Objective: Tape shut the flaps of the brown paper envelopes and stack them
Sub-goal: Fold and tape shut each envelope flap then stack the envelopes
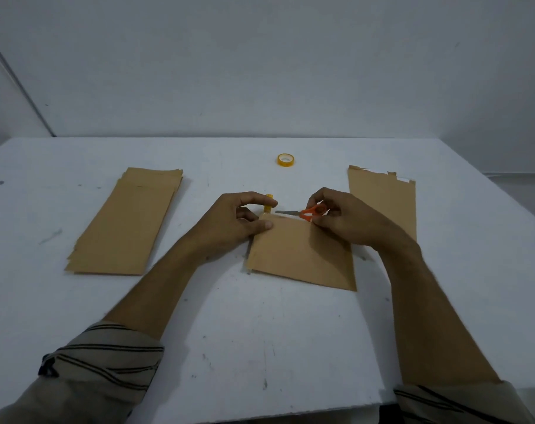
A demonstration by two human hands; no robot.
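The brown envelope lies flat at the middle of the desk, top edge toward 12 o'clock, and both hands are working at that edge. The left hand has its fingers pinched on a yellow tape strip that stands up from the envelope's top left corner, with the thumb pressed on the paper just below. It is not possible to tell whether those fingers also hide a roll.

In from 3 o'clock comes the right hand, curled tight round the orange scissors. The blades point toward 9 o'clock, tips just beside the tape. It is too fine to say whether the blades are parted.

This looks like the cut: tape laid on the flap, tail pulled taut, scissors lined up. The next move calls for the blades to close across the strip close to the paper while the left hand keeps the tension, then a rub-down of the loose end.

A spare tape roll sits at 12 o'clock, well apart. A pile of envelopes waits at 9 o'clock. A lone envelope lies at 2 o'clock with a ragged, pale-patched top edge, and is probably the start of the finished stack, so this one likely goes there.
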